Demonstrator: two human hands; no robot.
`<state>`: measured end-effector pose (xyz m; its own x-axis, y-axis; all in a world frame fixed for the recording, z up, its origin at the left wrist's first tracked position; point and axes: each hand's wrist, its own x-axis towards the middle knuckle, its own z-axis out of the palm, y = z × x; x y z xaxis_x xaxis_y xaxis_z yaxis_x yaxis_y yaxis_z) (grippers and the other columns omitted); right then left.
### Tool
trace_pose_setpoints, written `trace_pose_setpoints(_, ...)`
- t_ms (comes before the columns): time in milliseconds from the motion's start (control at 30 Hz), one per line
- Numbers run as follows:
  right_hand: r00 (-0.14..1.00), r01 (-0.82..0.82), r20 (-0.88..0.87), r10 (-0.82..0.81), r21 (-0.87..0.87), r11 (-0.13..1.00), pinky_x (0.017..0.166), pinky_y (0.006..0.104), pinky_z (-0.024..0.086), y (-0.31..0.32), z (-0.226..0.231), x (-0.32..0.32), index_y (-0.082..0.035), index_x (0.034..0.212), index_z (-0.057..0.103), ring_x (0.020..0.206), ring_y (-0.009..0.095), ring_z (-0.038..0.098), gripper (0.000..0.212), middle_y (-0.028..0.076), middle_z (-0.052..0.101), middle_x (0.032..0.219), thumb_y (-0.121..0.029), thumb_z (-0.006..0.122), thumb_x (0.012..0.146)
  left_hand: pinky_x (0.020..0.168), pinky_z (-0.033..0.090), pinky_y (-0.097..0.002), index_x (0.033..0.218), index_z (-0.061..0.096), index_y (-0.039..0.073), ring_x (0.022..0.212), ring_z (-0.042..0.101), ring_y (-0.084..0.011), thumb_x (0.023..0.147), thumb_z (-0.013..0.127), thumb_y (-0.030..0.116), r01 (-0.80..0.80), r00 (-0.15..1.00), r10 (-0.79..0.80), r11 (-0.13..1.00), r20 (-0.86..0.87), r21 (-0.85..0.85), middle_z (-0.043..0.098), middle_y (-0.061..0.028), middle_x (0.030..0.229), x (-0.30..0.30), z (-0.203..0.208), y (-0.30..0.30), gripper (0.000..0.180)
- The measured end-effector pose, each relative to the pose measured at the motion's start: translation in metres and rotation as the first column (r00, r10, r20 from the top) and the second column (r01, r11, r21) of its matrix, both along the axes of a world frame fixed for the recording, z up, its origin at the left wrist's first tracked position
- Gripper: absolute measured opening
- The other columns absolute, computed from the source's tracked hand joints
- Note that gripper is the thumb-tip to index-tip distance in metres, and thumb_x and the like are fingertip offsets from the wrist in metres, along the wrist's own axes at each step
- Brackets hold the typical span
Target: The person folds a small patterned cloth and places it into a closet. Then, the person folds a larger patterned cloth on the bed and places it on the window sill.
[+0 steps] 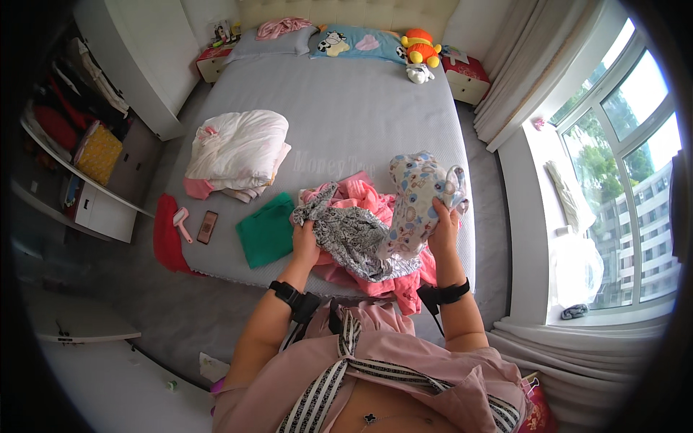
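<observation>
At the near edge of the bed, my left hand [306,244] is closed on a grey and white patterned garment [354,238], which hangs crumpled to the right. My right hand [445,226] grips a white cloth piece with a colourful print [415,195] that stands bunched up and overlaps the grey garment's right end. Under both lies a loose heap of pink clothes [408,285], its front edge hanging over the bed. Beside my left hand, a folded green cloth [263,229] lies flat.
The bed [346,108] has a grey cover. On it lie a folded white quilt [242,148], a phone [207,227], a pink and white lint roller [182,225], a red cloth [167,242], pillows [361,43] and an orange plush toy [420,47]. An open wardrobe [86,144] stands left, a window [613,159] right.
</observation>
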<state>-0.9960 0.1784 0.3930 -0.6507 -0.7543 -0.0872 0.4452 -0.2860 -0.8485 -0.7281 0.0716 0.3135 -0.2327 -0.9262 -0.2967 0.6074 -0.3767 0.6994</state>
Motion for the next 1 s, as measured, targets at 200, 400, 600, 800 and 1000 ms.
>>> trace_pose_setpoints(200, 0.989, 0.027, -0.143, -0.029, -0.022, 0.999, 0.081, 0.0298, 0.047, 0.036, 0.036, -0.009, 0.000, 0.112, 0.055, 0.093, 0.018, 0.060, 0.028, 0.008, 0.062, 0.104, -0.011, 0.058, 0.086, 0.091, 0.048, -0.0444, 0.110, 0.057, 0.000, 0.101, 0.060, -0.0278, 0.097, 0.042, 0.031, 0.029, 0.956, 0.039, 0.974, -0.291, 0.225, 0.061, -0.0129, 0.111, 0.026, -0.037, -0.054, 0.037)
trace_pose_setpoints(400, 0.983, -0.138, 0.118, 0.138, -0.002, 0.990, 0.086, 0.0385, 0.050, 0.049, 0.041, 0.004, 0.002, 0.125, 0.045, 0.100, 0.028, 0.061, 0.042, 0.016, 0.059, 0.112, -0.010, 0.050, 0.085, 0.100, 0.038, -0.0391, 0.135, 0.038, 0.000, 0.121, 0.047, -0.0257, 0.087, 0.063, 0.041, 0.469, 0.656, -0.467, 0.868, 0.593, 0.165, 0.047, -0.0155, 0.134, 0.061, 0.026, -0.048, 0.068)
trace_pose_setpoints(600, 0.753, -0.542, 0.307, 0.581, -0.212, 0.814, 0.091, 0.0401, 0.049, 0.016, 0.045, 0.070, 0.001, 0.131, 0.040, 0.107, 0.029, 0.059, 0.048, 0.018, 0.056, 0.122, -0.017, 0.049, 0.087, 0.093, 0.042, -0.0331, 0.133, 0.040, 0.001, 0.112, 0.051, -0.0180, 0.081, 0.072, 0.033, 0.668, 0.725, -0.500, 0.679, 0.474, -0.306, 0.051, -0.0112, 0.128, 0.075, 0.045, 0.007, 0.069)
trace_pose_setpoints(800, 0.607, -0.792, 0.278, 0.745, 0.139, 0.594, 0.080, 0.0309, 0.051, -0.039, 0.028, 0.146, -0.003, 0.121, 0.052, 0.092, 0.017, 0.061, 0.035, 0.006, 0.062, 0.104, -0.025, 0.052, 0.093, 0.082, 0.046, -0.0273, 0.122, 0.052, 0.000, 0.096, 0.057, -0.0130, 0.083, 0.070, 0.025, 0.324, 0.896, -0.225, 0.921, 0.383, -0.218, 0.060, -0.0051, 0.110, 0.144, 0.072, 0.058, 0.049)
trace_pose_setpoints(1000, 0.409, -0.912, 0.332, 0.850, 0.166, 0.374, 0.076, 0.0292, 0.051, -0.073, -0.022, 0.238, 0.002, 0.107, 0.059, 0.083, 0.016, 0.063, 0.030, 0.006, 0.065, 0.092, -0.025, 0.055, 0.093, 0.085, 0.048, -0.0306, 0.121, 0.051, -0.001, 0.099, 0.059, -0.0179, 0.087, 0.064, 0.023, 0.067, 0.962, -0.067, 0.998, 0.265, 0.010, 0.061, -0.0071, 0.112, 0.270, 0.074, 0.085, 0.044)
